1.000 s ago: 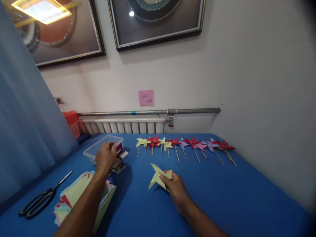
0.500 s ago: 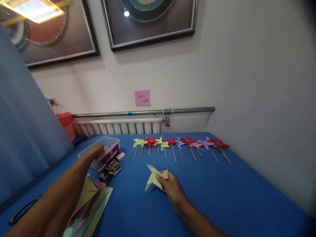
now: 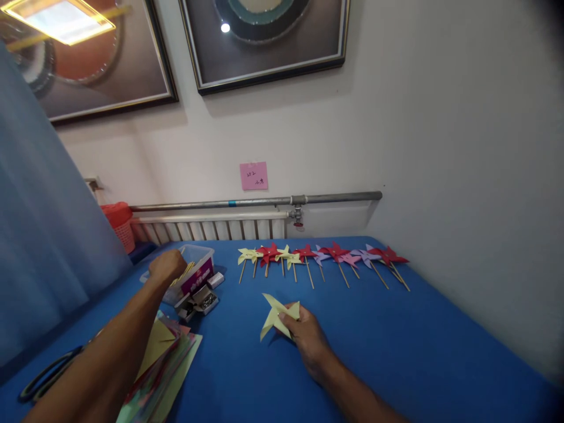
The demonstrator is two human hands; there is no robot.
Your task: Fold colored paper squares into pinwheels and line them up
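My right hand point(image 3: 308, 338) pinches a pale yellow paper pinwheel point(image 3: 274, 316) by one blade, thumb on top near its centre; no stick shows on it. My left hand point(image 3: 167, 267) is at a clear plastic box point(image 3: 200, 256) with a purple label, on the left. Thin wooden sticks point(image 3: 187, 271) lean in that box, beside the hand. The left fingers are turned away and hidden, so I cannot see whether they hold a stick. In front of the box, a small opened carton point(image 3: 207, 302) shows little metal pins.
Finished pinwheels on sticks point(image 3: 337, 252) lie in a row at the table's back. Stacked coloured paper point(image 3: 170, 376) and scissors point(image 3: 44, 373) are by my left forearm. A small white box point(image 3: 215, 280) sits beside the plastic box. Blue cloth point(image 3: 352, 341) covers the table, against the wall.
My left hand has risen slightly and drawn back to the left at the box, uncovering more sticks and the scissors. The right hand and its pinwheel have stayed nearly still.
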